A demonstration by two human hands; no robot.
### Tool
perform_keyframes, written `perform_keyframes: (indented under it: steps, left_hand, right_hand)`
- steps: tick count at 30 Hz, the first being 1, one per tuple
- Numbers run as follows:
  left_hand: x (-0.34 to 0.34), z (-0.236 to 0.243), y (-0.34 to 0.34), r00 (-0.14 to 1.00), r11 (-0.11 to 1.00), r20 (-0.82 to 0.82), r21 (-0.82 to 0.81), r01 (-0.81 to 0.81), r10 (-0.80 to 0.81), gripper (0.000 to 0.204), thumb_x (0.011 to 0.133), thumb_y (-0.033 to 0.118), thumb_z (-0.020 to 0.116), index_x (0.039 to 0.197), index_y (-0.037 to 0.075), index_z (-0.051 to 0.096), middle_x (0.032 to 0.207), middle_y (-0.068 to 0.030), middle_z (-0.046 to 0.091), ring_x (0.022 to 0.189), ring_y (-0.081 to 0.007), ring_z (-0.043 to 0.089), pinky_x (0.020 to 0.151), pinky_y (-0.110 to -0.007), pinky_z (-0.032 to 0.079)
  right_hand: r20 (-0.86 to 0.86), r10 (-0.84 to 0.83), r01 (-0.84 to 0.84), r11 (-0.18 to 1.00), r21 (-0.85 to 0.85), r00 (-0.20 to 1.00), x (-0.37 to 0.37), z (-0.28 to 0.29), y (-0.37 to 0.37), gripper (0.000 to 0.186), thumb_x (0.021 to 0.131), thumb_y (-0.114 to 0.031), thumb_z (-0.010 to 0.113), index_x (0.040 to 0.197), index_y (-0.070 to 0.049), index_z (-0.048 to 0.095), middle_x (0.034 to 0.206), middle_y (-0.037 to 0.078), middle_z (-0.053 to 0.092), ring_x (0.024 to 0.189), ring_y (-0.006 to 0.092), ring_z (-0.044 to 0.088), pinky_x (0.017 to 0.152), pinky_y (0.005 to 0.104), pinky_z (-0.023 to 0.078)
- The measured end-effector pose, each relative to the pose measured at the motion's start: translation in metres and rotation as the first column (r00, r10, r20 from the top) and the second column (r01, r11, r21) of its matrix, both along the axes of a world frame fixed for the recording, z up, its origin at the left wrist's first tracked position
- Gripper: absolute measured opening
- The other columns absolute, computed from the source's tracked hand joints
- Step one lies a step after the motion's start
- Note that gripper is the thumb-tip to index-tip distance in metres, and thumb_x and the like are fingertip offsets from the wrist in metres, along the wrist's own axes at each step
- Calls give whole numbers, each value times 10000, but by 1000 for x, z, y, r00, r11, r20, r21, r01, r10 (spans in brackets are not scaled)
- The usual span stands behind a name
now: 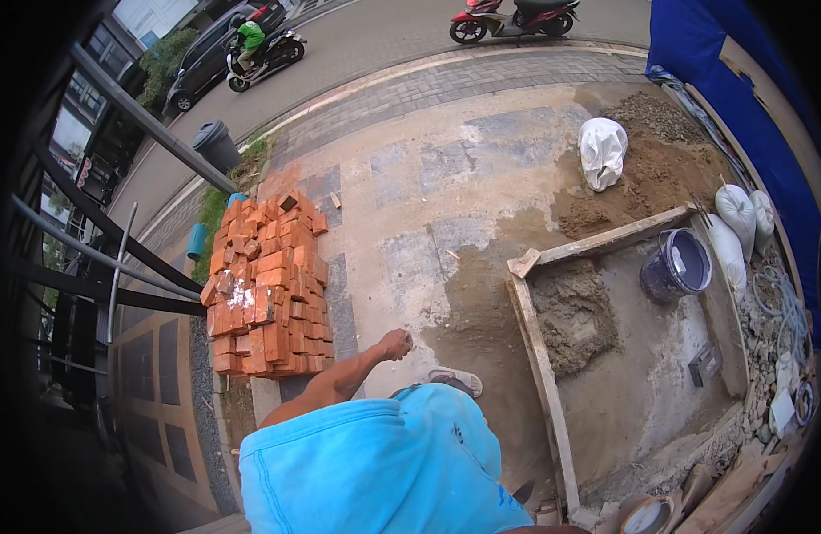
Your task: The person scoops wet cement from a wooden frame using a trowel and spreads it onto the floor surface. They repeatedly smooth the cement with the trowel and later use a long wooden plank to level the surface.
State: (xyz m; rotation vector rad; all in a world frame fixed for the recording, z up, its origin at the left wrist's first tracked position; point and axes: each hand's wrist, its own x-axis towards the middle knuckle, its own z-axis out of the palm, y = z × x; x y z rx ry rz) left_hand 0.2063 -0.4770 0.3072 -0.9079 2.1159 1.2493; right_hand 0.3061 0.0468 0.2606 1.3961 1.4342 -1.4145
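Observation:
My left hand (395, 344) hangs over the pavement, right of the brick pile, with its fingers curled in. Nothing shows in it. The closest thing to it is a sandalled foot (457, 381) just below. Orange-red bricks (273, 267) lie in a tall, uneven stack on the left, some dusted white. My right hand is out of view; only a strip of skin shows at the lower edge. A small dark pointed shape (523, 491) pokes out beside my blue shirt (357, 463), too little of it visible to name.
A wooden-framed mixing bed (539, 356) on the right holds wet mortar (575, 311), a dark bucket (676, 264) and a dark block (704, 365). Beyond it are a sand heap (668, 169) and white sacks (602, 153). A metal pole (152, 120) leans behind the bricks. A rider (250, 36) passes on the road.

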Motion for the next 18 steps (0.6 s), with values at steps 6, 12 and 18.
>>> perform_keyframes:
  steps: [6, 12, 18]
  left_hand:
    - [62, 17, 12, 994, 996, 68, -23, -89, 91, 108, 754, 114, 558, 686, 45, 606, 628, -78, 613, 502, -185, 599, 418, -315, 469]
    - [87, 19, 19, 984, 986, 70, -36, -161, 163, 96, 756, 117, 567, 752, 42, 627, 642, -76, 620, 514, -184, 608, 430, -313, 480]
    - [75, 36, 26, 980, 986, 103, -13, -169, 170, 112, 798, 114, 570, 847, 25, 618, 688, -82, 631, 541, -173, 619, 448, -294, 497]
  right_hand:
    - [32, 38, -38, 999, -17, 999, 8, -14, 25, 245, 865, -265, 578, 869, -26, 522, 635, 101, 531, 516, 269, 545, 462, 428, 463]
    - [65, 20, -17, 999, -46, 998, 43, -29, 51, 228, 861, -241, 576, 882, -23, 514, 623, 101, 522, 497, 271, 536, 447, 429, 459]
    - [18, -128, 128, 991, -31, 992, 131, -53, 94, 213, 858, -217, 575, 895, -19, 506, 611, 102, 513, 477, 274, 527, 432, 430, 455]
